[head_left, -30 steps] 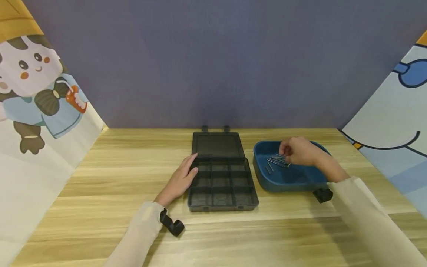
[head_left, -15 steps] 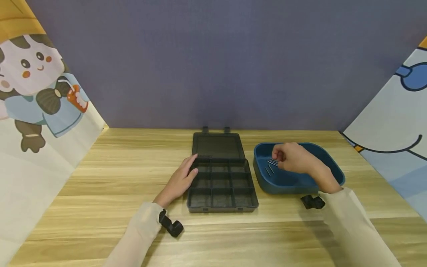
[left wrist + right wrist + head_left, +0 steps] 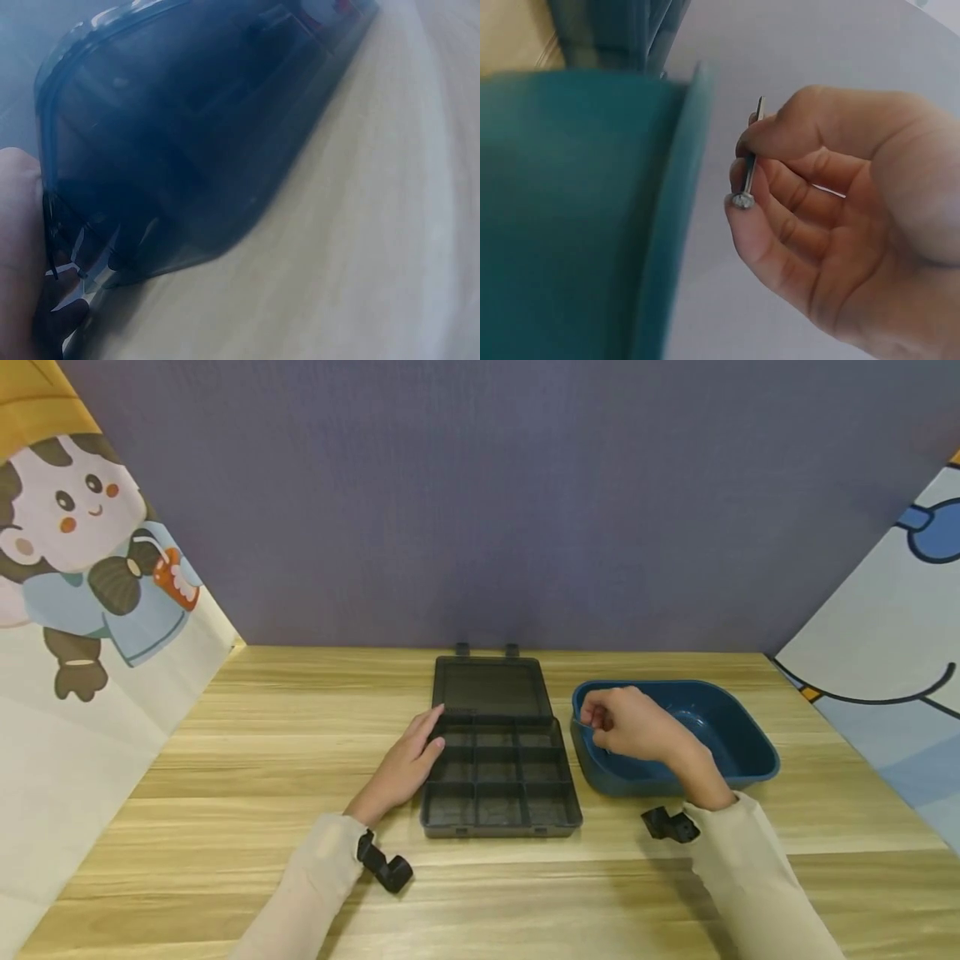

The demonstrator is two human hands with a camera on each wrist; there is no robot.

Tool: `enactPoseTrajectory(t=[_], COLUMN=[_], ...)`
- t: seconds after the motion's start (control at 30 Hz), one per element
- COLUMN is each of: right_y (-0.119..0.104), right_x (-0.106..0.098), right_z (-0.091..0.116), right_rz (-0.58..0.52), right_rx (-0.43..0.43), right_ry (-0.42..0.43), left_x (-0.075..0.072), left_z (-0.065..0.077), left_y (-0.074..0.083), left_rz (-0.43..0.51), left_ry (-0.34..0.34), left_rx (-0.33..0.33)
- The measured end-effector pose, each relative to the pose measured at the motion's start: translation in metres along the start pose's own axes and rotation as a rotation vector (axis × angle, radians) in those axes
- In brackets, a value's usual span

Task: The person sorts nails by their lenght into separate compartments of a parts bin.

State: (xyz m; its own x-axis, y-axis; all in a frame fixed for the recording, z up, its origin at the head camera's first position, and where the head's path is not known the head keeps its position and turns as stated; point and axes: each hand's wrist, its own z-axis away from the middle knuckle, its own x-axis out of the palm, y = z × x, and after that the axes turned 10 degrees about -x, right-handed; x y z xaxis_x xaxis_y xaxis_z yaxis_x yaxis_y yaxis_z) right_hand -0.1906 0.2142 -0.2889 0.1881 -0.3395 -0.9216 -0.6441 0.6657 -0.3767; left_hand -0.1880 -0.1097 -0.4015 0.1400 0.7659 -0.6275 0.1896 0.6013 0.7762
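Note:
A dark translucent compartment box [image 3: 501,830] lies on the table with its lid [image 3: 491,683] folded back. My left hand [image 3: 403,767] rests along the box's left edge, fingers straight, thumb near the rim; in the left wrist view the box wall [image 3: 172,150] fills much of the picture. My right hand [image 3: 636,725] is above the left side of a blue bin [image 3: 637,787]. Between thumb and fingertips it pinches a thin metal nail [image 3: 750,169], head down in the right wrist view. The nails lying in the bin are hidden behind this hand.
The bin stands close to the right of the box, with a narrow strip of the wooden table [image 3: 480,893] between them. A grey-blue wall [image 3: 495,502] rises behind the table, and printed cartoon panels stand at both sides.
My right hand has moved left and slightly toward me over the bin, toward its left rim, pinching the nail. My left hand and the box have stayed put.

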Motion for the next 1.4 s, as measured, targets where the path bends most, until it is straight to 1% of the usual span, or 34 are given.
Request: enactPoseTrajectory(t=[0.27, 0.47, 0.6, 0.73, 0.9, 1.07, 1.4], right_y=[-0.01, -0.019, -0.023, -0.028, -0.032, -0.035, -0.05], right_x=[0.008, 0.01, 0.012, 0.018, 0.027, 0.033, 0.045], right_z=[-0.006, -0.012, -0.017, -0.024, -0.031, -0.032, -0.03], right_rz=[0.001, 0.005, 0.0, -0.001, 0.001, -0.009, -0.041], right_rx=[-0.053, -0.075, -0.071, -0.053, -0.04, -0.03, -0.071], right_ry=[0.027, 0.061, 0.07, 0.051, 0.004, -0.022, -0.077], left_x=[0.002, 0.003, 0.003, 0.002, 0.002, 0.001, 0.003], left_z=[-0.001, -0.002, -0.002, -0.003, -0.002, -0.002, 0.0], left_y=[0.001, 0.002, 0.003, 0.002, 0.002, 0.001, -0.002], left_rz=[0.007, 0.006, 0.008, 0.012, 0.022, 0.02, 0.007], left_ry=[-0.001, 0.003, 0.003, 0.008, 0.03, 0.036, 0.045], left_rx=[0.01, 0.015, 0.018, 0.02, 0.037, 0.044, 0.05])
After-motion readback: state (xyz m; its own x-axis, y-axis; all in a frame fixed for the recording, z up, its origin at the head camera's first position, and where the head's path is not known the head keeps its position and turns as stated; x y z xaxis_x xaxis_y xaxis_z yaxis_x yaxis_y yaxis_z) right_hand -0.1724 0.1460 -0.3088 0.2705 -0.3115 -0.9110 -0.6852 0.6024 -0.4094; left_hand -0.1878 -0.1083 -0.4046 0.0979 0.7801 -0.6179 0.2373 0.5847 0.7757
